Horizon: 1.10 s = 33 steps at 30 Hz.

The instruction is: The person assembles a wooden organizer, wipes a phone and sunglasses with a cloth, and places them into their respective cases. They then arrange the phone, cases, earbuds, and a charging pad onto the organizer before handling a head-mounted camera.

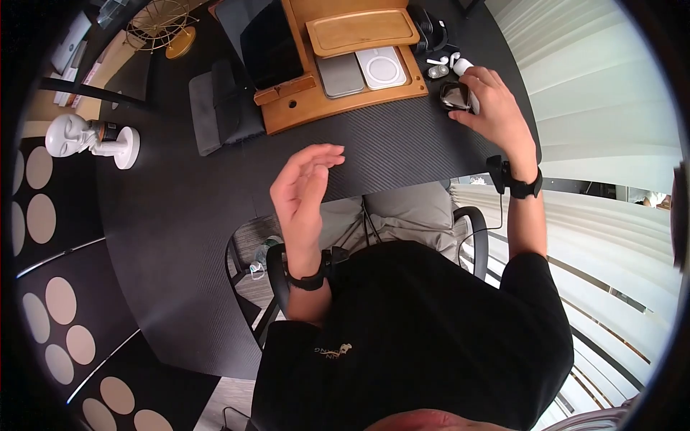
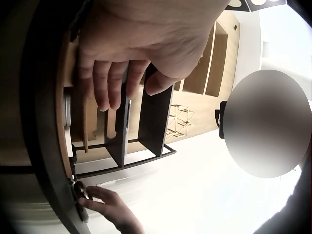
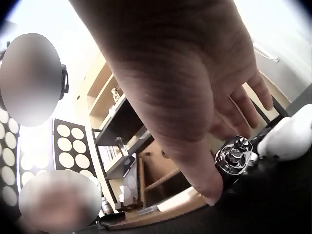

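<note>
My right hand point(image 1: 496, 111) is at the table's far right, its thumb and fingers round a small dark glassy object point(image 1: 453, 95). In the right wrist view its clear, shiny top point(image 3: 235, 155) shows between the thumb and the fingers; the index fingertip is hidden behind it. A smooth white object point(image 3: 292, 139) lies beside it. White earbuds point(image 1: 437, 61) and a small grey case point(image 1: 438, 72) lie just past the fingers. My left hand point(image 1: 302, 188) hovers at the table's front edge, fingers loosely bent and holding nothing.
A wooden desk stand point(image 1: 345, 104) with a tablet point(image 1: 269, 47), a grey pad and a white square charger point(image 1: 382, 68) stands at the back. Left of it lies a dark grey case point(image 1: 223, 108). A white figurine point(image 1: 68, 135) stands farther left. Headphones point(image 1: 430, 32) lie behind the earbuds.
</note>
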Available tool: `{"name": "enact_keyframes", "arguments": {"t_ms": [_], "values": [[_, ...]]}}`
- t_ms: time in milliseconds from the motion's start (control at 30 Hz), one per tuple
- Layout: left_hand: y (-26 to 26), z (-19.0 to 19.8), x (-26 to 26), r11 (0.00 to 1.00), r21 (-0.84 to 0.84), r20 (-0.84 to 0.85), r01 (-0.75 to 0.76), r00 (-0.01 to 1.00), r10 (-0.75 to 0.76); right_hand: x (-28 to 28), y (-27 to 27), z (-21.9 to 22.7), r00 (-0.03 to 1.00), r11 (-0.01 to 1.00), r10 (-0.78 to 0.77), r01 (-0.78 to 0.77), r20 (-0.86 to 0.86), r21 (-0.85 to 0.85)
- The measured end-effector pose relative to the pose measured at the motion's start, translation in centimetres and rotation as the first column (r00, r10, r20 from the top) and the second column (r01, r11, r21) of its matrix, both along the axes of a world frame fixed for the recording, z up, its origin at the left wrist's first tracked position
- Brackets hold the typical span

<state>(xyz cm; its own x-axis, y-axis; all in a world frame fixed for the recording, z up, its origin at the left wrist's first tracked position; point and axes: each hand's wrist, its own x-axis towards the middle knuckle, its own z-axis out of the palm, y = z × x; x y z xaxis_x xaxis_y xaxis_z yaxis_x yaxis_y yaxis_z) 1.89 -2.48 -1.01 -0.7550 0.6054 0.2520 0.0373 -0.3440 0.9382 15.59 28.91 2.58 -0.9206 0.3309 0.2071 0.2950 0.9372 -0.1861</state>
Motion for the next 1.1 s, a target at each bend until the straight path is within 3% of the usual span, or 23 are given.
{"name": "enact_keyframes", "arguments": {"t_ms": [67,100,133,167,233,267,333,400,433,533,600,767,833,900,1100], "values": [[0.9,-0.1,0.2,0.999,-0.024,0.004,0.027,1.0,-0.027,0.1,-2.3,2.3,0.999,0.994,0.038,-0.038,-0.004,-0.101],[1.6,0.0,0.6,0.995,-0.025,0.11,0.099,0.989,-0.095,0.0,-3.5,3.0,0.997,0.977,0.074,-0.075,-0.012,-0.201],[2.3,0.2,1.1,0.985,-0.018,0.216,0.169,0.963,-0.161,-0.2,-4.3,3.0,0.981,0.961,0.179,-0.19,-0.068,-0.203],[2.9,0.3,1.6,0.985,-0.019,0.215,0.171,0.963,-0.163,-0.6,-5.6,3.7,0.964,0.935,0.253,-0.266,-0.082,-0.237],[4.1,0.6,2.6,0.931,0.046,0.435,0.361,0.832,-0.344,-1.4,-7.9,4.4,0.918,0.881,0.382,-0.397,-0.107,-0.258],[4.4,0.0,2.8,0.912,0.072,0.452,0.405,0.801,-0.391,-1.8,-8.7,4.5,0.891,0.856,0.439,-0.453,-0.114,-0.249],[5.5,-1.6,3.3,0.96,0.044,0.295,0.276,0.915,-0.276,-2.2,-9.1,4.5,0.876,0.829,0.467,-0.482,-0.124,-0.284],[4.7,-1.4,2.7,0.947,0.074,0.377,0.312,0.871,-0.316,-2.5,-8.3,4.6,0.826,0.73,0.513,-0.564,-0.235,-0.386],[4.2,-1.1,2.3,0.932,0.109,0.454,0.346,0.817,-0.356,-2.6,-7.4,5.2,0.852,0.758,0.469,-0.523,-0.232,-0.389],[3.9,-1.1,1.6,0.972,0.052,0.454,0.227,0.862,-0.226,-2.9,-4.2,4.6,0.948,0.907,0.248,-0.3,-0.199,-0.296],[3.8,-1.4,1.1,0.974,0.086,0.481,0.208,0.847,-0.224,-3.6,-1.5,3.2,0.967,0.964,0.211,-0.23,-0.144,-0.132],[3.5,-2.5,0.0,0.951,0.239,0.573,0.194,0.763,-0.299,-4.3,1.7,-0.5,0.987,0.987,0.161,-0.16,0.011,-0.031],[3.4,-2.7,-0.3,0.937,0.296,0.593,0.185,0.734,-0.332,-4.5,2.1,-1.2,0.989,0.988,0.111,-0.12,0.097,0.094],[3.3,-2.7,-0.6,0.893,0.426,0.635,0.144,0.656,-0.409,-4.6,2.4,-1.4,0.988,0.992,0.092,-0.101,0.126,0.07],[3.3,-2.7,-0.4,0.921,0.359,0.601,0.148,0.719,-0.35,-4.5,1.5,-0.1,0.982,0.999,0.035,-0.042,0.185,0.035]]}}
